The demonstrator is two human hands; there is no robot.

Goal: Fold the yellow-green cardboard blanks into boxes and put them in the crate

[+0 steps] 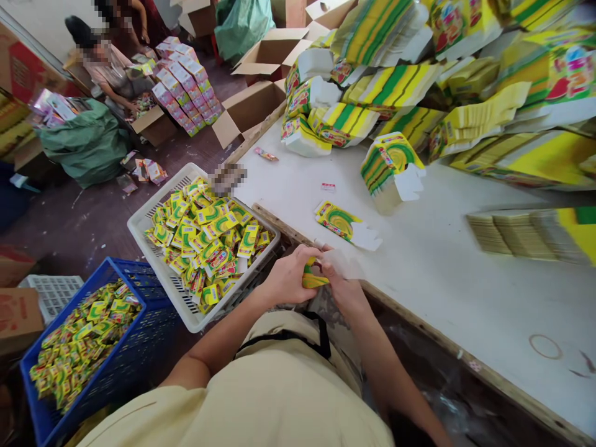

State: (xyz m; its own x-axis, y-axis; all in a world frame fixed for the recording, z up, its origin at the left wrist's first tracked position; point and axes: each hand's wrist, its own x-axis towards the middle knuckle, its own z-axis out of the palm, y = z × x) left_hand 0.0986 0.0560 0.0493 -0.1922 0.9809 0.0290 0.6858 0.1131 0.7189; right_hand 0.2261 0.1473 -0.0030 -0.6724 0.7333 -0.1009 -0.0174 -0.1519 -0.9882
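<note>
Close in front of my body, at the near edge of the white table (419, 273), both hands hold one small yellow-green carton (313, 280). My left hand (292, 276) grips its left side with curled fingers. At its right end the fingers of my right hand (343, 290) pinch the carton, and a blurred whitish flap shows above them. Just beyond my hands a flattened carton (342, 225) lies with its white end flaps pointing right. A stack of flat cartons (388, 171) stands behind it.
Piles of flat cartons (382, 87) cover the table's far side. To the left are a white basket (198, 323) of filled-looking cartons and a blue crate (161, 298) with more. Open cardboard boxes (254, 102) stand beyond. Two people (109, 68) sit at the far left.
</note>
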